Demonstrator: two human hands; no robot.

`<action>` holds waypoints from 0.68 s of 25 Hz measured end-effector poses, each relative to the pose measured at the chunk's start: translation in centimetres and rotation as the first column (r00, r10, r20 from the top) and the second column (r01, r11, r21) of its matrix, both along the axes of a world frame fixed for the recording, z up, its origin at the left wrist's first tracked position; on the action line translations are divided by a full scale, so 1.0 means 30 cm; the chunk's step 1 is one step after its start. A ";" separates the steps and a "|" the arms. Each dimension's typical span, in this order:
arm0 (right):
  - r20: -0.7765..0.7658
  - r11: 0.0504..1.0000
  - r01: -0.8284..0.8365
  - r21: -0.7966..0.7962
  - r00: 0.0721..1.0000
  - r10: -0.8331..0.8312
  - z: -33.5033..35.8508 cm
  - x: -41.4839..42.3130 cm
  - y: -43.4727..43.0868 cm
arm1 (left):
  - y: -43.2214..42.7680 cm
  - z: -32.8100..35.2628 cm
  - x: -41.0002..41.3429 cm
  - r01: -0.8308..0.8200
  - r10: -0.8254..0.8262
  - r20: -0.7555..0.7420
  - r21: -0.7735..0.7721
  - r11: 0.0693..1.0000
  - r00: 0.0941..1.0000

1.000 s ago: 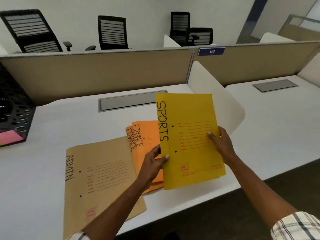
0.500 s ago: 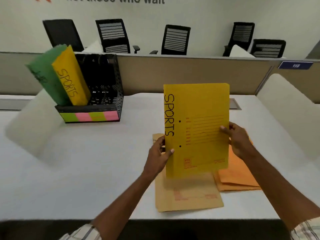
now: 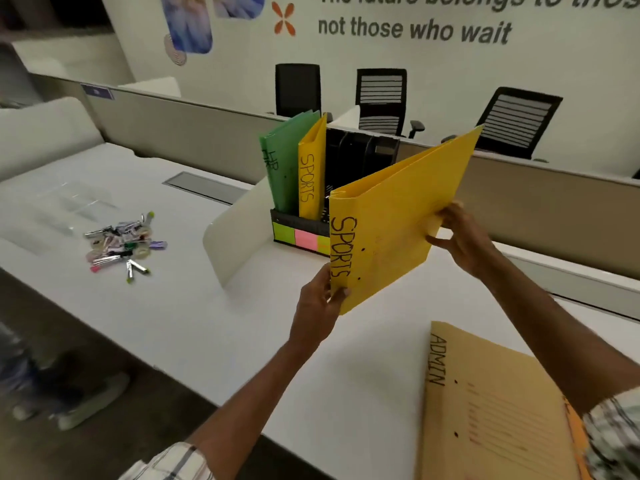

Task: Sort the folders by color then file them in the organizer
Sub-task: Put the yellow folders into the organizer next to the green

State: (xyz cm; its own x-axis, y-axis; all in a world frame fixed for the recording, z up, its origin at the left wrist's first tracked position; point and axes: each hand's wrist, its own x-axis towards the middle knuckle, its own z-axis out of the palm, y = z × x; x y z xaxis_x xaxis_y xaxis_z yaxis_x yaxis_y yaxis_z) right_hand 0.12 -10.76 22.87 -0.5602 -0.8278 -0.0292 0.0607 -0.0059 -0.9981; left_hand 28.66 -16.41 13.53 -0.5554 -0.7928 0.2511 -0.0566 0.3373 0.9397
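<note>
Fingers of the left hand and right hand pinch one yellow SPORTS folder by spine and far edge, tilted above the surface before the organizer, where a second yellow folder stands beside a green folder.

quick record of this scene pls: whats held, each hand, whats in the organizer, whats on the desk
held: held yellow folder, marked SPORTS, upright above the desk
left hand: pinches its lower spine corner
right hand: grips its far edge
organizer: green folder and filed yellow folder, standing side by side
on desk: tan ADMIN folder lying flat; pile of markers at left
</note>
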 end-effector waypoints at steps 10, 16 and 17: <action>-0.120 0.964 -0.255 -0.071 0.962 0.245 0.280 0.235 -0.481 | -0.282 0.094 -0.110 -0.220 0.219 -0.048 -0.386 0.896 0.975; -0.150 0.967 -0.253 -0.012 0.957 0.249 0.330 0.287 -0.682 | -0.540 0.061 -0.172 -0.205 0.187 -0.084 -0.418 0.885 0.979; -0.159 0.967 -0.255 0.007 0.954 0.252 0.332 0.298 -0.714 | -0.584 0.052 -0.177 -0.202 0.185 -0.082 -0.416 0.886 0.979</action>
State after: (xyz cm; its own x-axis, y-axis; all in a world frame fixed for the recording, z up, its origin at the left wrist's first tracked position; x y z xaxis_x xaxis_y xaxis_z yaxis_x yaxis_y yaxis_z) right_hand 9.07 -32.19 32.83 -0.3285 -0.9430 0.0543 -0.0957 -0.0240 -0.9951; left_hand 23.36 -33.92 15.08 -0.3848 -0.6987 0.6031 -0.1273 0.6874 0.7150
